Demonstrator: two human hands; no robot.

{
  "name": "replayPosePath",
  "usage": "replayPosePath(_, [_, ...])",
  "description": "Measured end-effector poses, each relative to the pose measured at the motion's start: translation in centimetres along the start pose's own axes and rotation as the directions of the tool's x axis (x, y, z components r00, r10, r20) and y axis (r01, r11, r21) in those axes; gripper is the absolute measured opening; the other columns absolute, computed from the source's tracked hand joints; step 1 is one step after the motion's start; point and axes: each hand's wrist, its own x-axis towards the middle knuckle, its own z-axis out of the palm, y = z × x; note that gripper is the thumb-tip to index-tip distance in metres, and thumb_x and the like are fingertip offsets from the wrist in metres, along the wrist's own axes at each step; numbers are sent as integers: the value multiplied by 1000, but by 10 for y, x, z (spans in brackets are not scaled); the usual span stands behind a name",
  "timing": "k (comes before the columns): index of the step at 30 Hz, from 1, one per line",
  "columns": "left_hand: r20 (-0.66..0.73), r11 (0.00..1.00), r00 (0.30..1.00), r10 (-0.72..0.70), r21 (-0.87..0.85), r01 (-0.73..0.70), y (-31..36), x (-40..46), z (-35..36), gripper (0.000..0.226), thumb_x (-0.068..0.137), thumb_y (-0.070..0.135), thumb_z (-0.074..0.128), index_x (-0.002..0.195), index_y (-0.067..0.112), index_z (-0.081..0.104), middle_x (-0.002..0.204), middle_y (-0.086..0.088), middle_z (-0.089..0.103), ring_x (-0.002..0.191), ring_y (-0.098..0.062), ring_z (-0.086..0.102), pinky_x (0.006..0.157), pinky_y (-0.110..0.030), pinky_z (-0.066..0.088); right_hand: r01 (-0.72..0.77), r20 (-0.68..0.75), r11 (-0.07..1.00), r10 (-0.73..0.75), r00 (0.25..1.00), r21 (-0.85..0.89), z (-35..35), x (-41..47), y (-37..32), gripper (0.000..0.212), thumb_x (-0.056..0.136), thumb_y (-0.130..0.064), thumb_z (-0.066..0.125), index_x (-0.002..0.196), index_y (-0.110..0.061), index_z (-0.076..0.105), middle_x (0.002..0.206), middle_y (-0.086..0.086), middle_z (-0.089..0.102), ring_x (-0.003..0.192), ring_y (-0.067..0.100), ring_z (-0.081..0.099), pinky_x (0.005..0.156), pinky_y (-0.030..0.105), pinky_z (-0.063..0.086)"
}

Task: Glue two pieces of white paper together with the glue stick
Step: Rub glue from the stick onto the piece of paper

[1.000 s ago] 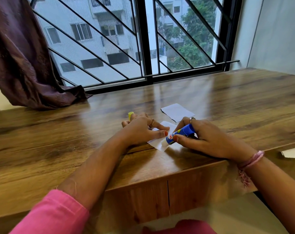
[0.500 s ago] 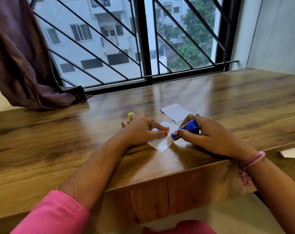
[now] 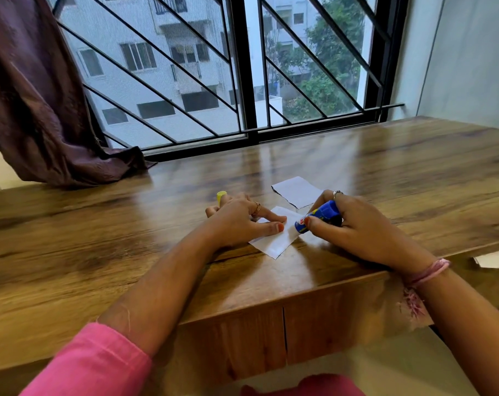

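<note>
The wooden desk [image 3: 385, 172] carries 2 small white sheets: the near paper [image 3: 277, 241] lies flat under my hands, and the far paper [image 3: 297, 191] lies just beyond it, apart from my fingers. My left hand [image 3: 239, 221] is spread, thumb and forefinger pressing the near paper down, with a yellow cap [image 3: 221, 195] behind it. My right hand [image 3: 354, 227] pinches the blue glue stick [image 3: 318, 217], tip tilted onto the near paper

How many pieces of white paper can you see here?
3: one piece under the hands at the table's front, one piece just behind it, and a partly cut-off sheet at the right edge.
</note>
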Motion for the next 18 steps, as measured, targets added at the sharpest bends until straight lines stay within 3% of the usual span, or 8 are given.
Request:
replayPosePath(7, [-4, 1000, 1000, 3, 1, -3, 0, -1, 0, 8, 77, 68, 56, 72, 72, 49, 91, 12, 42, 104, -21, 35, 92, -47, 34, -6, -37, 1000, 6, 999, 4, 1, 1, 4, 23, 76, -53, 56, 71, -31, 51, 58, -17, 59, 48, 5, 48, 47, 13, 34])
replayPosePath(18, [-3, 1000, 1000, -1, 2, 1, 1, -2, -1, 8, 78, 68, 56, 74, 72, 49, 93, 9, 42, 104, -22, 34, 93, -49, 33, -13, -55, 1000, 12, 998, -11, 2, 1, 5, 21, 77, -50, 57, 71, -31, 51, 50, -8, 51, 47, 6, 47, 46, 13, 34])
